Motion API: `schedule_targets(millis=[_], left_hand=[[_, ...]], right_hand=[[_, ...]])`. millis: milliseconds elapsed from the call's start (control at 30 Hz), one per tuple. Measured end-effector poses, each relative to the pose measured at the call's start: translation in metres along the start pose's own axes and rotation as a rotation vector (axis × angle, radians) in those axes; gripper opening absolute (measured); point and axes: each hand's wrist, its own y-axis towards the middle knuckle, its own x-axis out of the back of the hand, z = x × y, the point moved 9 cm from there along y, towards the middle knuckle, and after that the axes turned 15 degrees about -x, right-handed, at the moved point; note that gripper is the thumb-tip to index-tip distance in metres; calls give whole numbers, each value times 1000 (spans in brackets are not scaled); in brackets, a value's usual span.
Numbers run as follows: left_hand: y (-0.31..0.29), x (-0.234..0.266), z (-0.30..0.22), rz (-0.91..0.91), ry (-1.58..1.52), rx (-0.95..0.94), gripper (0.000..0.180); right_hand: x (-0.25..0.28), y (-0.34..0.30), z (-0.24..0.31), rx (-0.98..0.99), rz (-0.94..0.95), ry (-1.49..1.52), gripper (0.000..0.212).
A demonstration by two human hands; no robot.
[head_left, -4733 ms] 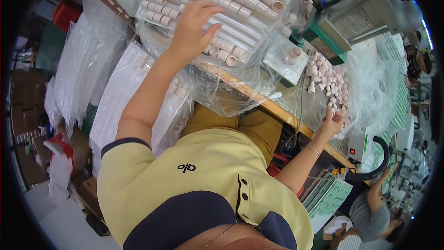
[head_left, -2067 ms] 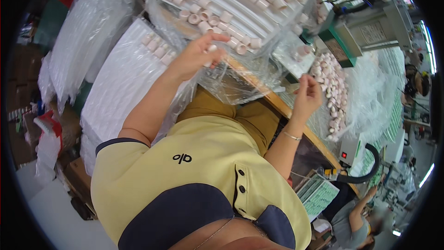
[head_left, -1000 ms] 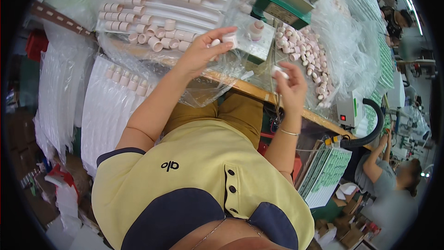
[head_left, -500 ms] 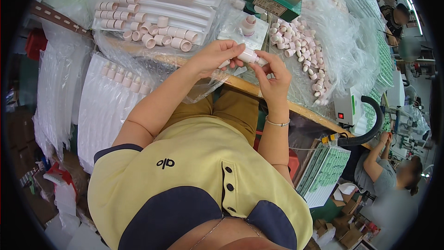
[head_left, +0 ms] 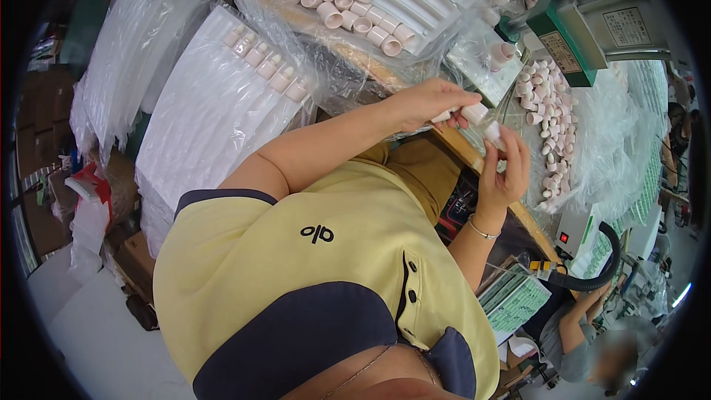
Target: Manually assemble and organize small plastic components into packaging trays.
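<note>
Above the wooden table edge, my left hand (head_left: 437,104) closes on a pale pink cylindrical cap (head_left: 474,112) between thumb and fingers. A small white piece (head_left: 442,116) also shows at its fingers; I cannot tell its kind. Just to the right, my right hand (head_left: 507,167) pinches a short whitish, partly translucent fitting (head_left: 493,133). The cap and the fitting are close together, seemingly with a small gap. Beyond the hands, a pink cup-shaped part (head_left: 501,53) stands on the plate of a green press (head_left: 555,41).
Pink caps (head_left: 361,25) lie and stand on a white ribbed tray at the back. A pile of small pink and white parts (head_left: 552,118) spreads to the right on plastic film. At left, a white tray (head_left: 200,104) holds several pink nozzle-topped pieces (head_left: 266,67). A co-worker (head_left: 570,333) sits at lower right.
The view has swung left, so the bench and hands appear farther right. The fitting, earlier against the pink cap, now appears drawn apart from it in my right hand.
</note>
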Motion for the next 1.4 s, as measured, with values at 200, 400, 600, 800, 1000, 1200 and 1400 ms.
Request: schedule_targets(millis=[200, 400, 600, 800, 1000, 1200, 1400], left_hand=[[-3, -2, 0, 28, 64, 55, 37], [-1, -11, -6, 128, 95, 57, 31], [-2, -27, -37, 116, 200, -176, 30], [-6, -39, -74, 218, 744, -604, 25], [8, -11, -53, 99, 700, -311, 20], [13, 1, -21, 143, 175, 31, 21], [24, -19, -33, 177, 340, -160, 22]], right_hand=[[0, 2, 6, 48, 27, -2, 28], [3, 7, 2, 39, 12, -12, 27], [3, 6, -25, -202, 75, 85, 22], [-28, -9, -77, -842, 235, 767, 17], [-26, 1, -59, -680, 198, 630, 19], [-9, 14, -13, -60, 45, -21, 23], [-10, 21, -51, -473, 82, 484, 23]])
